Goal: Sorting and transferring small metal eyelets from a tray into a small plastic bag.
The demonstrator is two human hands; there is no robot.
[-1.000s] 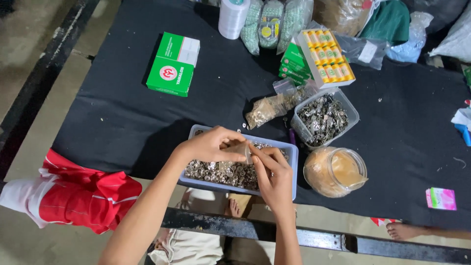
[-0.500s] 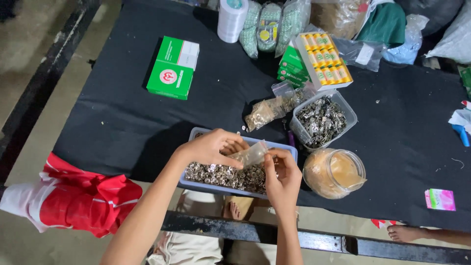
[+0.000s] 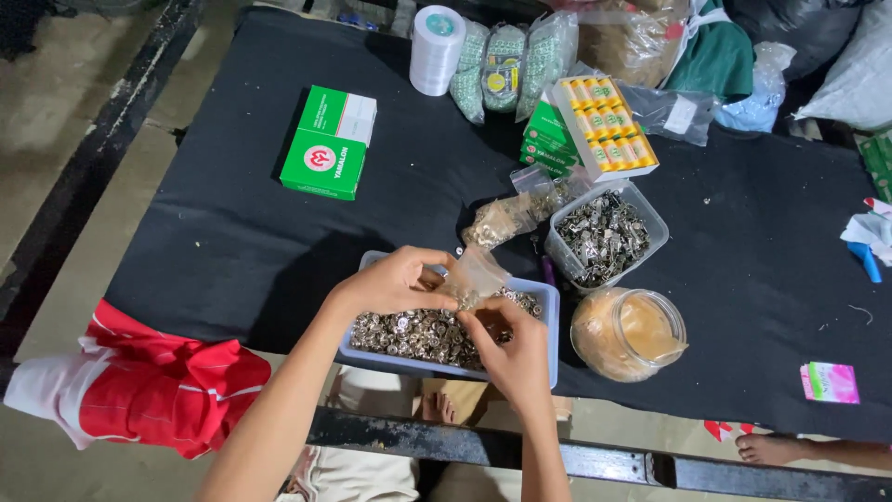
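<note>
Clear small bag (image 3: 476, 275), pinched between both hands' grip, above tray (image 3: 548, 307)

table (image 3: 232, 251): black cloth top, dark metal frame | floor (image 3: 56, 121): bare grey concrete | light: dim

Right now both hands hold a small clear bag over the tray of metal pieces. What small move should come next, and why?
Probably the right hand should dip to pinch a few metal pieces from the tray and lift them to the small clear bag. The left hand holds the bag just above the tray, and the right hand's fingers touch its lower edge, close to the pieces. The bag looks nearly empty.
</note>
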